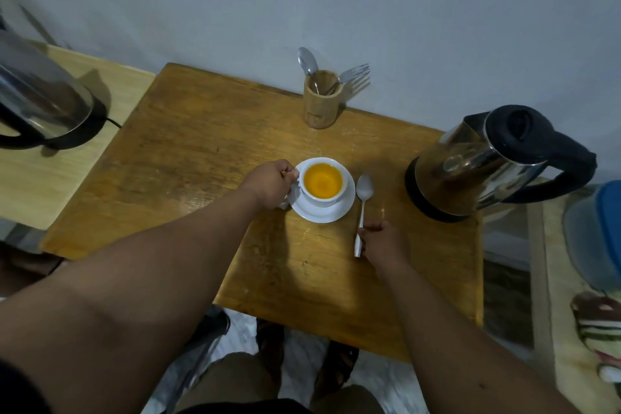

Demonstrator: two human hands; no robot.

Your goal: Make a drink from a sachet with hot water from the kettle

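- One head-worn wide-angle view, looking forward and steeply down on the wooden table (188,151).
- It faces the wall behind the table, with the table's near edge low in the frame.
- Both forearms reach in from below; straight lines bow towards the frame's edges.
- No second view overlaps.

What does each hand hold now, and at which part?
Left hand grips the cup at its handle side; right hand holds the spoon near its handle's end.

Probably a home: wooden table (188,144), 2 kettles (487,161), cutlery holder (321,104).
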